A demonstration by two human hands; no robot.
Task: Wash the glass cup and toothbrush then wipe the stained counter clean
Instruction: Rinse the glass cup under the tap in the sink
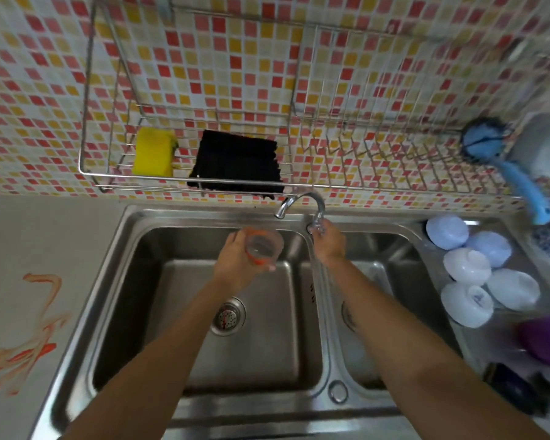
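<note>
My left hand grips a clear glass cup over the left basin of the steel sink, just below the tap spout. An orange toothbrush shows at the cup's lower edge, held along with it. My right hand grips the tap handle on the divider between the basins. No water stream is visible. Orange stains are smeared over the grey counter left of the sink.
A wire rack on the tiled wall holds a yellow sponge and a black cloth. A blue dish brush hangs at right. Several white bowls lie upside down on the right drainer, beside a purple object.
</note>
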